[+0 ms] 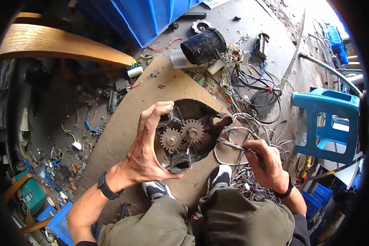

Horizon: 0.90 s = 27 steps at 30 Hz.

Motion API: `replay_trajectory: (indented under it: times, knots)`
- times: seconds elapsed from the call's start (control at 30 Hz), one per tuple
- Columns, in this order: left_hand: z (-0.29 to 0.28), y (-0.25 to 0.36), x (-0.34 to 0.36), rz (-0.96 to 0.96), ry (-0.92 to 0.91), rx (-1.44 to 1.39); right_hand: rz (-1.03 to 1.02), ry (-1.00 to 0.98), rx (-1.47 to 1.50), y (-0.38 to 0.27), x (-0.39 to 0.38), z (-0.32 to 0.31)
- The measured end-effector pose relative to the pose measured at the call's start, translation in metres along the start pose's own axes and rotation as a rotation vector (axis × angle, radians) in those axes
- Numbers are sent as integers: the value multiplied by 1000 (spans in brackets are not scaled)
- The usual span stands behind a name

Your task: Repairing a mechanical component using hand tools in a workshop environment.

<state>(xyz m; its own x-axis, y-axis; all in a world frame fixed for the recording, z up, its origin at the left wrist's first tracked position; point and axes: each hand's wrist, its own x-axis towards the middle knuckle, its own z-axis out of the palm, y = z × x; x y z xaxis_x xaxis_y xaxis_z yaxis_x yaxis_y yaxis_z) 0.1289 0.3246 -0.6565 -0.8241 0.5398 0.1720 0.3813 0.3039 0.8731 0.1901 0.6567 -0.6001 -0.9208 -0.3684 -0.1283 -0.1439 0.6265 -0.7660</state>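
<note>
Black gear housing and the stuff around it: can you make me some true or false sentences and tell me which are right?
1. The left hand grips the black gear housing. True.
2. Just one gear shows inside it. False: two toothed gears show.
3. A tangle of cables lies near the right hand. True.
4. The plastic stool is red. False: it is blue.
</note>
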Motion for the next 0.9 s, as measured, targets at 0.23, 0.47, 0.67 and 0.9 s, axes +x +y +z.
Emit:
replay_trajectory:
  times: [0.23, 0.47, 0.67, 0.9]
  knots:
    - [17, 18, 8, 17, 90, 102, 67, -18, -92, -10, 19, 2]
    - [24, 19, 10, 9, 130, 108, 119, -72, -203, -18, 23, -5]
    - [26, 20, 13, -2, 157, 114, 92, -88, -200, -18, 29, -6]
    - [22, 15, 7, -62, 185, 100, 108, -164, -181, -29, 50, -11]
